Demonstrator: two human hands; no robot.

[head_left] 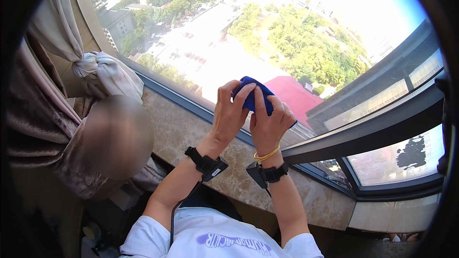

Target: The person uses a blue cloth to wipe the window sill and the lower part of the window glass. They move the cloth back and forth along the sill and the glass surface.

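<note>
Both my hands grip a folded dark blue cloth [250,104] in front of a large window pane [215,46]. My left hand [230,109] has its fingers bent over the cloth's left side. On the other side, my right hand [269,123] holds it with the index finger laid along the top, and a blue corner pokes out past the outer fingers. The two index fingertips nearly meet. Whether the cloth touches the glass, I cannot tell. Each wrist carries a black strapped device, and a gold bracelet [267,154] circles the right one.
A marble window sill [175,125] runs below the glass. Tied white sheer curtain [111,73] and brown velvet curtain [36,125] hang at the left, partly behind a blurred patch. Dark window frame bars [373,132] rise at the right, beside a lower pane [398,161].
</note>
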